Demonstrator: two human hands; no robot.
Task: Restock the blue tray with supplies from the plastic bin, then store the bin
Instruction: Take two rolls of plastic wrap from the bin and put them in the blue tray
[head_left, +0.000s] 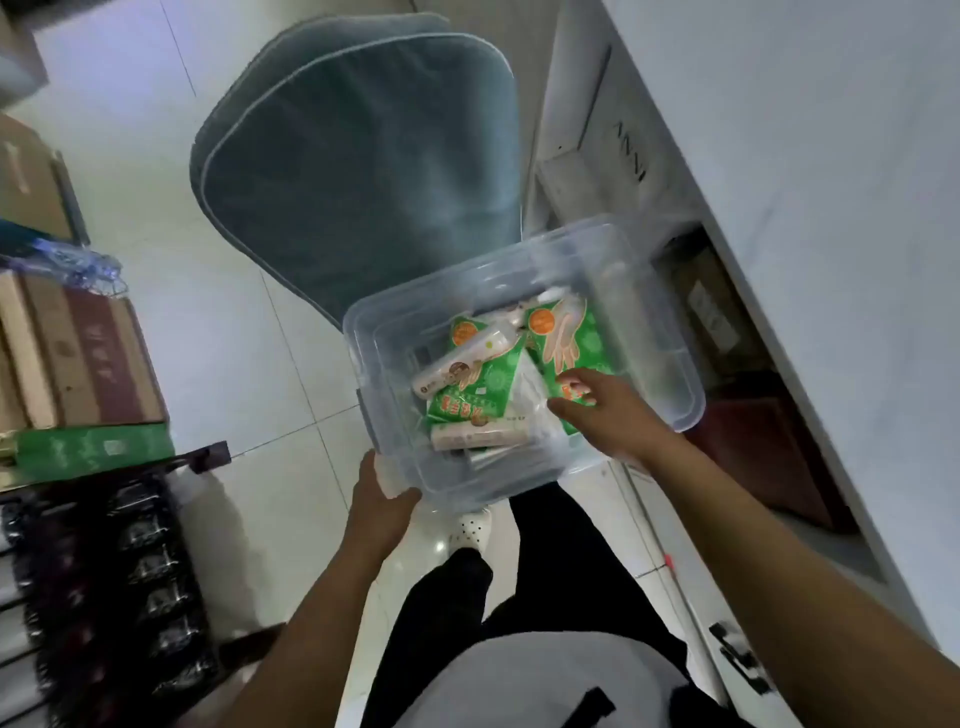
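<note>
A clear plastic bin (670, 374) is held in the air over a tiled floor. My left hand (382, 506) grips its near left corner from below. Inside lie green glove packets (488, 382), two white rolls (460, 361) and clear wrapped items. My right hand (605, 410) reaches into the bin from the right; its fingers rest on a green packet (563, 332), and whether they grip it I cannot tell. No blue tray is in view.
A teal padded chair (358, 171) stands just beyond the bin. A white cabinet (810, 208) with an open lower shelf runs along the right. Cardboard boxes (83, 358) and dark bottle packs (119, 582) are stacked on the left.
</note>
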